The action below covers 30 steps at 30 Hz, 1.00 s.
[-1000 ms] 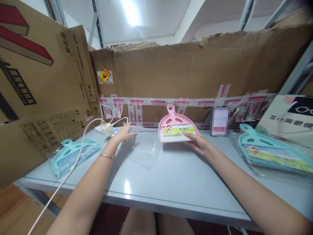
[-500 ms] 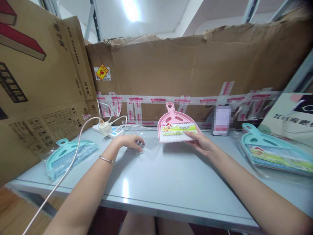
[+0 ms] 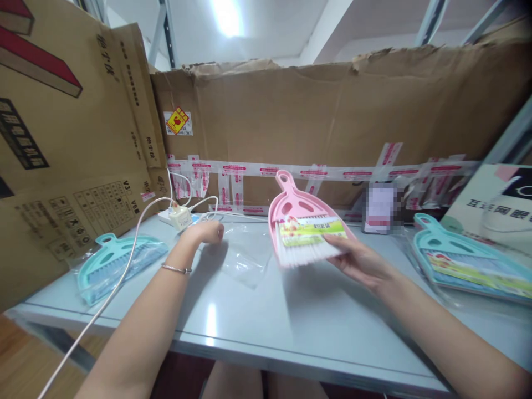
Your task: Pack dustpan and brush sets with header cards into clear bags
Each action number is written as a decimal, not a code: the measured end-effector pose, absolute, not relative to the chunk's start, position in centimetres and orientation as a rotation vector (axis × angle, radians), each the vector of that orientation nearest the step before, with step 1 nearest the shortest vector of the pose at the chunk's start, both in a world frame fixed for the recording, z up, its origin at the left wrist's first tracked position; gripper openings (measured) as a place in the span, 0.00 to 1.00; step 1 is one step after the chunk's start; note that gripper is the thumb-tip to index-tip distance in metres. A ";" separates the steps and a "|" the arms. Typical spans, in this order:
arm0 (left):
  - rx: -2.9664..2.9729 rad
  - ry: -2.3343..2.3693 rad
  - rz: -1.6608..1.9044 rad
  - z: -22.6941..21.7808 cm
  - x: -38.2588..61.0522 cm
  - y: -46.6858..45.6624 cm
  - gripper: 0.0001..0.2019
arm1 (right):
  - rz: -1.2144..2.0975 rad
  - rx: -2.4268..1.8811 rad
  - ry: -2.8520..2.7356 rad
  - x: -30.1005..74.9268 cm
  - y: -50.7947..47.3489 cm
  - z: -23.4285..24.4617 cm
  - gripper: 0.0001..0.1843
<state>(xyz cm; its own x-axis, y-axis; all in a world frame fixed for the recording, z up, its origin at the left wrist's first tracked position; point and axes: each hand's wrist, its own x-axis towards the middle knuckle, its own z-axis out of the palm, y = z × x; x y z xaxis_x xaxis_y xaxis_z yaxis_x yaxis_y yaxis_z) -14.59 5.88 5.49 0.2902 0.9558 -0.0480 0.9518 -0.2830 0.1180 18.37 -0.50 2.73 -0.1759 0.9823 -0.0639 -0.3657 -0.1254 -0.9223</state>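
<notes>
My right hand [image 3: 359,257] grips a pink dustpan [image 3: 297,202] by its lower right edge, thumb on the printed card. A white-bristled brush [image 3: 301,252] sits in the pan behind the colourful card [image 3: 311,230], and the set is held tilted above the table. My left hand [image 3: 208,233], with a bracelet on the wrist, has its fingers curled in at the upper left of a clear plastic bag [image 3: 245,260]. The bag lies spread on the table; whether the fingers still pinch its edge is hidden.
A bagged turquoise dustpan set [image 3: 120,263] lies at the left, and another turquoise set [image 3: 469,255] at the right. A white cable [image 3: 135,244] runs from the power strip [image 3: 166,215] and plug. A phone [image 3: 378,208] leans against the large cardboard box [image 3: 282,122] behind.
My left hand has moved left, and the crumpled bag now lies more spread out. The pink dustpan set has come lower and nearer, tilting in my right hand.
</notes>
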 end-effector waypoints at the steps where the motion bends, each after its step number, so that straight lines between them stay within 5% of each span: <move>1: 2.445 1.820 0.088 5.7 -14.5 5.8 0.07 | 1.592 -0.917 -0.991 18.3 -1.5 2.5 0.26; 8: 2.705 1.641 0.396 6.0 -10.2 4.7 0.07 | 1.865 -1.132 -0.975 18.1 -7.9 0.1 0.29; 18: 2.949 1.374 0.472 6.1 -6.8 2.6 0.07 | 1.830 -1.119 -0.718 18.1 -9.3 1.0 0.30; 30: 3.163 1.008 1.451 6.2 -7.6 3.1 0.10 | 1.525 -0.894 -0.564 15.5 -4.6 2.5 0.19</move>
